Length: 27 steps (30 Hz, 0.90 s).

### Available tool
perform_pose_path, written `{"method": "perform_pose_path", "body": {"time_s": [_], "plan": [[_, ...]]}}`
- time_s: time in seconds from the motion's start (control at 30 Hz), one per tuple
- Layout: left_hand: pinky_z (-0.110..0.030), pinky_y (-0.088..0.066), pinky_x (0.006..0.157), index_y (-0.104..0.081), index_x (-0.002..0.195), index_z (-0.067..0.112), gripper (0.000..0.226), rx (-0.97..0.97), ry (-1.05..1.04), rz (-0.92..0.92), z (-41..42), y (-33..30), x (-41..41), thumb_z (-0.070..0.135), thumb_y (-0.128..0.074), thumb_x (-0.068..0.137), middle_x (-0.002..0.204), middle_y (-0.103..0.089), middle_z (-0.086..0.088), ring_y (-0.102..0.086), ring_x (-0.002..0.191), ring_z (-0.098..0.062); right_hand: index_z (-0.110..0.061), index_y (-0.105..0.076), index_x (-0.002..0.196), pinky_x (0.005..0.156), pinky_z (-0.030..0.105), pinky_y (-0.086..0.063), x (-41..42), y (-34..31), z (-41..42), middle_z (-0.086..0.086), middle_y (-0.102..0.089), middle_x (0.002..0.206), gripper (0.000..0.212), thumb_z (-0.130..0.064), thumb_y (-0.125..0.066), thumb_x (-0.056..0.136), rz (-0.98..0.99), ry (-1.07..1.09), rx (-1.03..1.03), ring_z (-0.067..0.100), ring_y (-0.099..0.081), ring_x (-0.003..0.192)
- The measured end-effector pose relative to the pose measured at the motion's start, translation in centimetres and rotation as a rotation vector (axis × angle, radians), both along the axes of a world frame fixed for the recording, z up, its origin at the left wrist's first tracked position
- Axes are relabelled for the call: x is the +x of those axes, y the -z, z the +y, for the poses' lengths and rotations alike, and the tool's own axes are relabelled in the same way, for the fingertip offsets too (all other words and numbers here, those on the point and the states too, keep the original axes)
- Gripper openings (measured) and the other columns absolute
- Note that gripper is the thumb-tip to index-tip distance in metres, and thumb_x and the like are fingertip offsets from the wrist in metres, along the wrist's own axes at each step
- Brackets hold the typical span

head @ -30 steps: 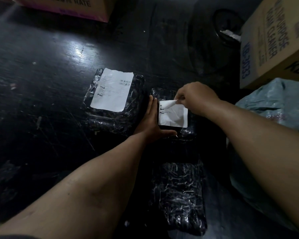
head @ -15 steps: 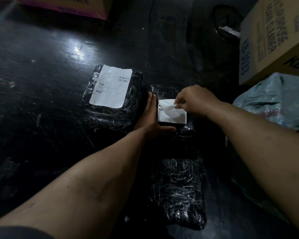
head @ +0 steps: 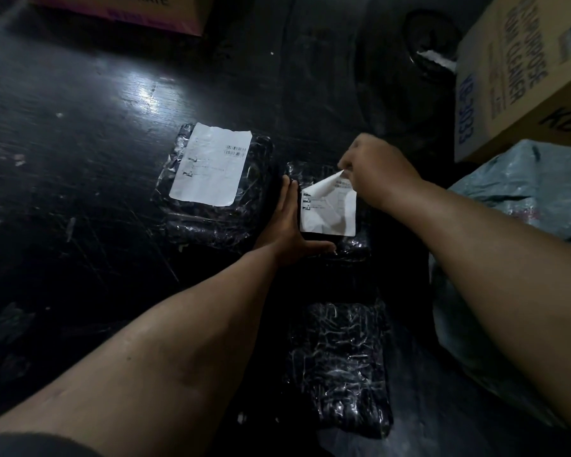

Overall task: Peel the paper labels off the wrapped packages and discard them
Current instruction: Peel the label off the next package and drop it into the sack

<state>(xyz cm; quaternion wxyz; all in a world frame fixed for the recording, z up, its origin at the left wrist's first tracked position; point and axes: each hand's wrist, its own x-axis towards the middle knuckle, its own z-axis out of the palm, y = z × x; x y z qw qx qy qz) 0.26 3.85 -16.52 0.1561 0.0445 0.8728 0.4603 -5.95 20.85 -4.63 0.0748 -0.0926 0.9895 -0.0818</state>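
Head-worn view, forward and downward.

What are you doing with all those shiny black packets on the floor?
A person is peeling paper labels off them. The right hand pinches a lifted corner of the small label on the middle package, while the left hand holds that package steady. The big label on the left package isn't peeled yet.

Dim, floor (head: 80, 133) glare, warped edges
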Motion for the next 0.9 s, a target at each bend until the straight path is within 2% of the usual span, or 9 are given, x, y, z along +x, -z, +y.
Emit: {"method": "perform_pose_path", "body": {"time_s": [0.07, 0.17, 0.3, 0.37, 0.47, 0.57, 0.73, 0.9], "plan": [[-0.023, -0.006, 0.12, 0.008, 0.16, 0.017, 0.147, 0.0, 0.0, -0.002, 0.0, 0.0, 0.0, 0.052, -0.093, 0.06, 0.164, 0.027, 0.011, 0.016, 0.15, -0.001, -0.023, -0.072, 0.102, 0.075, 0.032, -0.041, 0.1, -0.7, 0.1, 0.006, -0.064, 0.105, 0.015, -0.027, -0.062, 0.092, 0.002, -0.015, 0.074, 0.03, -0.057, 0.103], [-0.024, -0.007, 0.121, 0.007, 0.161, 0.017, 0.146, 0.007, -0.001, 0.004, 0.0, 0.1, 0.0, 0.052, -0.093, 0.06, 0.164, 0.026, 0.009, 0.014, 0.15, -0.002, -0.027, -0.07, 0.097, 0.07, 0.03, -0.044, 1.2, -1.4, 0.1, 0.001, -0.068, 0.097, 0.009, -0.031, -0.065, 0.09, -0.119, -0.049, 0.056, 0.023, -0.061, 0.09], [-0.019, -0.008, 0.118, 0.007, 0.161, 0.017, 0.145, 0.015, 0.003, 0.004, -0.1, 0.0, 0.1, 0.05, -0.093, 0.061, 0.165, 0.025, 0.009, 0.013, 0.145, 0.005, -0.025, -0.072, 0.098, 0.072, 0.027, -0.046, 2.4, -1.1, -0.4, -0.004, -0.069, 0.096, 0.012, -0.03, -0.07, 0.087, -0.218, -0.079, 0.011, 0.017, -0.063, 0.09], [-0.017, -0.008, 0.114, 0.008, 0.161, 0.019, 0.144, 0.017, 0.009, -0.005, -0.1, -0.1, 0.1, 0.05, -0.093, 0.062, 0.164, 0.026, 0.011, 0.012, 0.142, 0.008, -0.024, -0.072, 0.098, 0.073, 0.027, -0.046, 2.7, -1.0, -0.6, -0.003, -0.069, 0.096, 0.012, -0.03, -0.07, 0.087, -0.221, -0.077, 0.0, 0.017, -0.063, 0.09], [-0.02, -0.011, 0.117, 0.007, 0.161, 0.019, 0.144, 0.025, 0.001, 0.002, -0.1, -0.1, 0.1, 0.05, -0.093, 0.062, 0.165, 0.025, 0.011, 0.009, 0.148, 0.002, -0.023, -0.073, 0.098, 0.074, 0.027, -0.047, 3.0, -1.2, -0.5, -0.003, -0.07, 0.096, 0.013, -0.029, -0.07, 0.087, -0.223, -0.075, -0.022, 0.016, -0.063, 0.089], [-0.019, -0.01, 0.116, 0.007, 0.161, 0.018, 0.143, 0.007, 0.001, 0.017, -0.1, -0.1, 0.2, 0.05, -0.092, 0.063, 0.165, 0.024, 0.01, 0.009, 0.146, 0.004, -0.023, -0.074, 0.098, 0.073, 0.027, -0.046, 3.3, -1.4, -0.3, -0.003, -0.071, 0.095, 0.013, -0.028, -0.071, 0.087, -0.227, -0.08, -0.043, 0.014, -0.063, 0.087], [-0.02, -0.009, 0.117, 0.005, 0.161, 0.016, 0.143, 0.003, -0.004, 0.029, -0.1, 0.0, 0.1, 0.049, -0.093, 0.062, 0.166, 0.023, 0.008, 0.008, 0.151, -0.004, -0.025, -0.074, 0.096, 0.076, 0.028, -0.049, 3.7, -1.7, -0.2, -0.005, -0.071, 0.093, 0.011, -0.029, -0.072, 0.086, -0.216, -0.089, -0.041, 0.014, -0.064, 0.087], [-0.015, -0.008, 0.111, 0.004, 0.161, 0.016, 0.142, 0.02, 0.001, 0.03, -0.1, -0.1, 0.1, 0.047, -0.093, 0.063, 0.165, 0.024, 0.009, 0.01, 0.143, 0.005, -0.027, -0.074, 0.094, 0.077, 0.029, -0.049, 4.1, -1.8, 0.1, -0.005, -0.071, 0.091, 0.01, -0.03, -0.072, 0.085, -0.207, -0.073, -0.051, 0.015, -0.064, 0.088]]}}
